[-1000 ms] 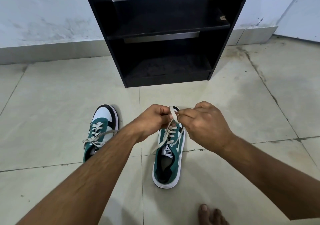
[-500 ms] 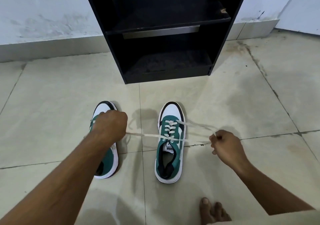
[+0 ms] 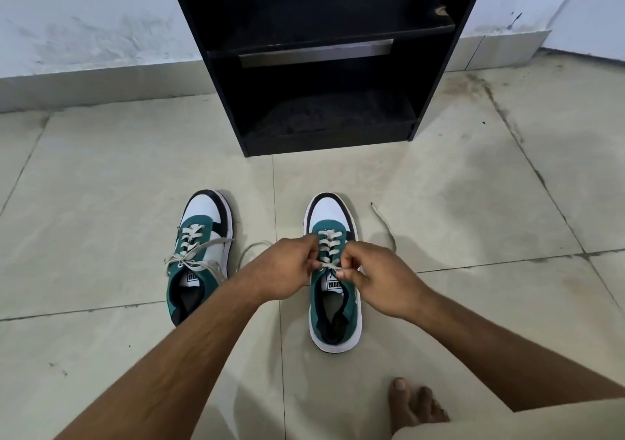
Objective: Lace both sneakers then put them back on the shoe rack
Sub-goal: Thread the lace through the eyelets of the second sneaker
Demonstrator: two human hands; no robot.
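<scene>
Two green, white and black sneakers stand side by side on the tiled floor, toes toward the rack. The left sneaker (image 3: 199,253) has its cream lace tied in a loose bow. Over the tongue of the right sneaker (image 3: 333,290), my left hand (image 3: 287,270) and my right hand (image 3: 375,280) meet, each pinching a part of its cream lace (image 3: 327,253) near the top eyelets. One lace end (image 3: 384,223) trails on the floor to the right, another loops out behind my left hand. The black shoe rack (image 3: 324,60) stands open ahead with bare shelves.
The rack backs onto a white wall (image 3: 84,23) with a low skirting. My bare toes (image 3: 412,405) rest on the floor at the bottom right, next to a beige garment edge. Tile joints run across the floor.
Half a second ago my hands were spread wide, pulling the right sneaker's lace taut to both sides. Both have come back together over the sneaker's tongue, and the lace ends lie slack.
</scene>
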